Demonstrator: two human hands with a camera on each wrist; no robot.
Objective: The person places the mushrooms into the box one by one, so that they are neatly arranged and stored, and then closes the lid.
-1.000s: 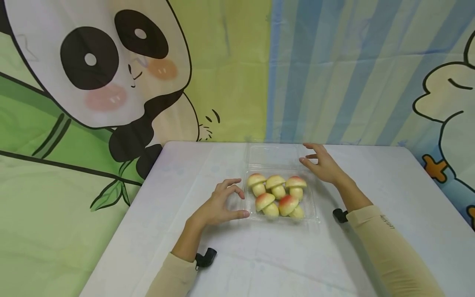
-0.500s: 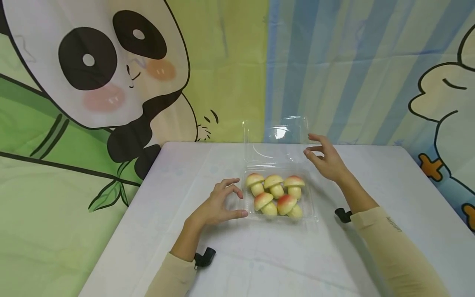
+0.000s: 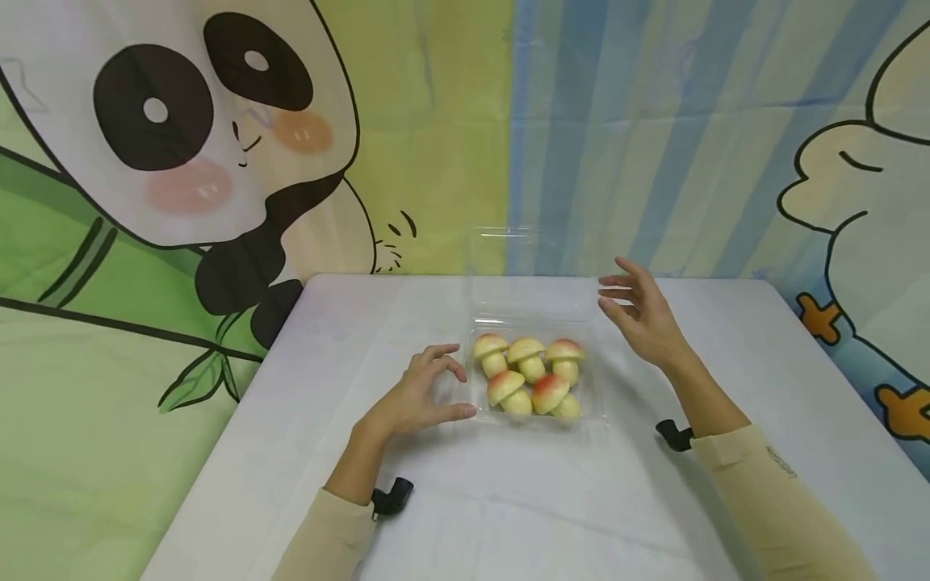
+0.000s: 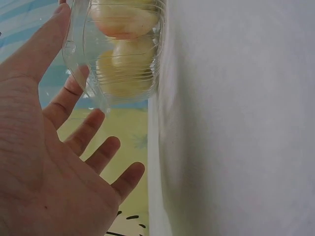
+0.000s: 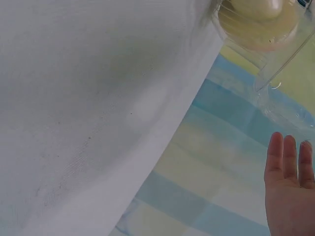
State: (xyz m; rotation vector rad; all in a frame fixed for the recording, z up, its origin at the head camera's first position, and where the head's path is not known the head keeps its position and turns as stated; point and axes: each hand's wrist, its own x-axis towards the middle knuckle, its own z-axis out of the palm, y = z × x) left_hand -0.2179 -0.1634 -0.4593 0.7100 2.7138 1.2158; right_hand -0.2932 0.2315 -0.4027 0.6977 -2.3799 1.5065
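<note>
A clear plastic clamshell box [image 3: 594,395] stands on the table with several mushroom-shaped pieces [image 3: 549,394] in it, pale yellow with reddish caps. Its see-through lid [image 3: 501,234] is hinged at the back and stands raised behind the base. My left hand [image 3: 417,395] is at the box's left side, fingers spread. In the left wrist view, the thumb and a finger of that hand [image 4: 54,152] meet the box's rim. My right hand [image 3: 647,319] is held up beside the lid's right edge, its fingers loosely extended and holding nothing.
A white cloth covers the table [image 3: 538,500]. Behind it hangs a printed curtain [image 3: 443,145] with a panda and blue stripes. Small black devices [image 3: 392,496] are worn at both wrists.
The lid has come up from a lower, laid-back position. My right hand has moved slightly away from it and its fingers have loosened. The left hand stays at the box's side.
</note>
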